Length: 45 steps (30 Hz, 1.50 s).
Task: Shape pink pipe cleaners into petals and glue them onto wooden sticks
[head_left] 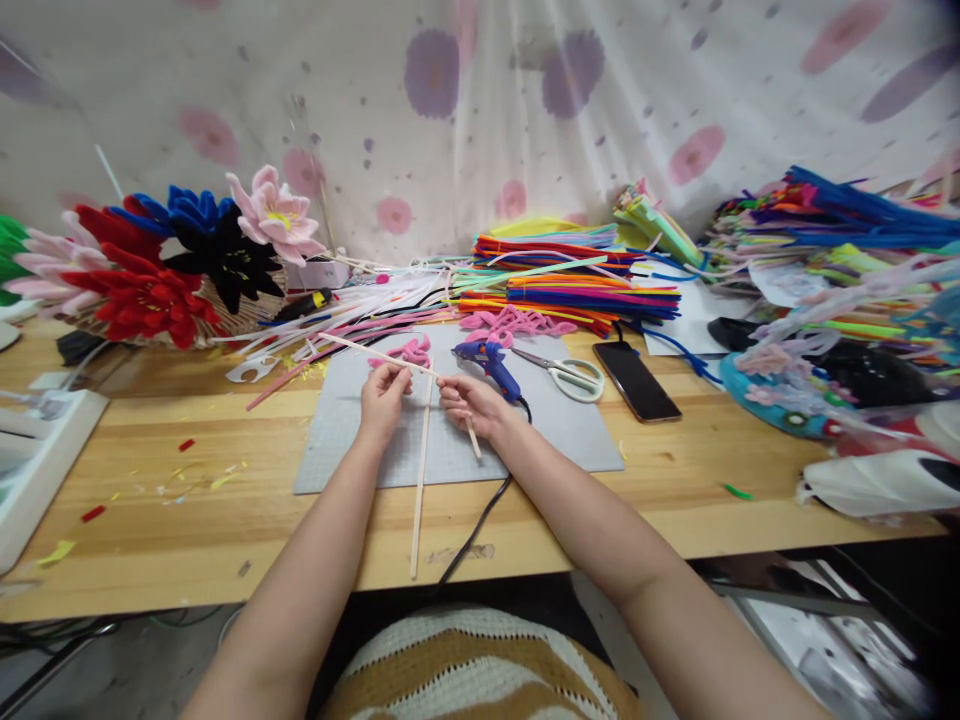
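Observation:
My left hand [385,402] and my right hand [476,405] are close together above the grey cutting mat [330,450]. Both are closed in a pinch on a pale pipe cleaner [360,349], which slants up to the left past my left fingertips. Another pale length of pipe cleaner [421,480] runs down between my hands towards the table's front edge. Out of my right fist sticks a short pale end [473,440]. Whether these lengths are joined is hidden by my fingers. Just beyond my hands lie pink bent pipe cleaner pieces [411,351] and a blue glue gun [491,366].
White-handled scissors [576,380] and a phone [637,380] lie right of the mat. Bundles of coloured pipe cleaners [570,295] are stacked behind. Fuzzy flowers [154,300] stand at left, near a white power strip [45,470]. The glue gun's black cord [476,530] crosses the front edge.

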{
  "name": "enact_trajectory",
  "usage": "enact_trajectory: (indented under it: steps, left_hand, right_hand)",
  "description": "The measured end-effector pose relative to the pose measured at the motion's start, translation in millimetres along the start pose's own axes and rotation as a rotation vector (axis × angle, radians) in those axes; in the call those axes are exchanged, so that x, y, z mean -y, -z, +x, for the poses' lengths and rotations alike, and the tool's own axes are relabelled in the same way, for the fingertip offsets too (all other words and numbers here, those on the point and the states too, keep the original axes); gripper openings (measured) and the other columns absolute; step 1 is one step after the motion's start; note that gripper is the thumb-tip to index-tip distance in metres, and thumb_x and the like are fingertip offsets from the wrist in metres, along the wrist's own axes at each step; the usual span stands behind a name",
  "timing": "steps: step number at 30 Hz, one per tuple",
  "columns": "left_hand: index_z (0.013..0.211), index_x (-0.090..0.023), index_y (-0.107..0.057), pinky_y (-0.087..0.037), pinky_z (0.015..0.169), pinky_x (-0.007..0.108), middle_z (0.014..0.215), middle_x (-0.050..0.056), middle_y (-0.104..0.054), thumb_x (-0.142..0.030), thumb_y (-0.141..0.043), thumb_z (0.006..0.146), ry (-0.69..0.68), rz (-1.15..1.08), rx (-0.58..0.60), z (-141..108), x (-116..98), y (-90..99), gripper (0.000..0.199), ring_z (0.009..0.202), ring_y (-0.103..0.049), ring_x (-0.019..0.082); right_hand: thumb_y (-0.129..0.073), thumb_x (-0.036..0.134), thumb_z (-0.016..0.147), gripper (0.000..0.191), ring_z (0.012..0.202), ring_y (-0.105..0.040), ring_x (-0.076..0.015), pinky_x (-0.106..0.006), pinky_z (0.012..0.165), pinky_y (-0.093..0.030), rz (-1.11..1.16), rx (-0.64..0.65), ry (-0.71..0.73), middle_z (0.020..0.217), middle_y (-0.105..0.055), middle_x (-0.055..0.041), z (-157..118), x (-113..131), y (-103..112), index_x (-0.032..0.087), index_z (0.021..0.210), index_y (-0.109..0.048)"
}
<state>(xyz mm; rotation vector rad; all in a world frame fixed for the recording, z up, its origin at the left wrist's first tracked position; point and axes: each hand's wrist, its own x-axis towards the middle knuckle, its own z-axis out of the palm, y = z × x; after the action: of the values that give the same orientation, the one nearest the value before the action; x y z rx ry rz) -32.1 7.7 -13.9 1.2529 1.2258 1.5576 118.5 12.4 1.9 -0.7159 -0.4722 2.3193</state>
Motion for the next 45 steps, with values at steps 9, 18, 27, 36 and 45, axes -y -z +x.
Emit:
enact_trajectory:
  steps: [9, 18, 27, 36, 45]
  left_hand:
    - [0.046, -0.019, -0.037, -0.027, 0.038, 0.019, 0.036, -0.006, -0.034, -0.023, -0.044, 0.072, 0.177, 0.101, -0.176, -1.7, 4.4, 8.7, 0.027, 0.034, -0.031, 0.007]
    - [0.072, -0.011, -0.059, -0.050, 0.056, 0.019, 0.071, 0.004, -0.065, -0.015, -0.055, 0.072, 0.337, -0.301, -0.373, 9.2, -7.0, 29.0, 0.005, 0.061, -0.061, 0.009]
    - [0.065, -0.012, -0.054, -0.046, 0.048, 0.016, 0.054, 0.002, -0.058, -0.010, -0.039, 0.079, 0.587, -0.588, -0.245, 7.6, -20.4, 24.2, 0.021, 0.047, -0.055, 0.007]
    - [0.065, -0.016, -0.048, -0.046, 0.051, 0.019, 0.053, -0.004, -0.054, -0.020, -0.064, 0.066, 0.360, -0.402, -0.173, 2.7, -17.5, 23.5, 0.016, 0.047, -0.051, 0.006]
    - [0.081, -0.017, -0.055, -0.049, 0.083, 0.036, 0.085, 0.006, -0.066, -0.028, -0.058, 0.070, 0.367, -0.572, 0.031, -0.5, -24.7, 27.1, 0.016, 0.080, -0.064, 0.015]
  right_hand:
    - [-0.038, 0.013, 0.083, 0.018, 0.032, -0.021, -0.0013, -0.009, 0.029, -0.017, -0.008, 0.020, 0.088, 0.042, -0.031, 0.0089, -3.4, 1.9, -0.4, 0.015, 0.067, -0.044]
    - [-0.050, 0.027, 0.077, 0.010, 0.040, -0.035, -0.0050, -0.017, 0.039, -0.028, -0.741, -0.223, 0.643, 0.053, -0.043, 0.0067, 1.7, -10.2, 3.8, 0.018, 0.072, -0.049]
    - [-0.042, 0.027, 0.084, 0.019, 0.073, -0.055, -0.0146, -0.027, 0.069, -0.041, -1.409, -0.252, 1.102, 0.079, -0.061, -0.0046, -4.3, -15.9, 5.0, 0.018, 0.084, -0.058]
    - [-0.038, 0.028, 0.087, 0.022, 0.084, -0.055, -0.0168, -0.028, 0.075, -0.039, -1.487, -0.242, 1.027, 0.089, -0.062, -0.0057, -7.4, -16.1, 5.4, 0.022, 0.088, -0.059]
    - [-0.047, 0.026, 0.080, 0.012, 0.071, -0.050, -0.0136, -0.025, 0.067, -0.038, -1.270, -0.260, 0.889, 0.074, -0.056, -0.0020, -3.0, -19.2, -0.1, 0.021, 0.077, -0.057]
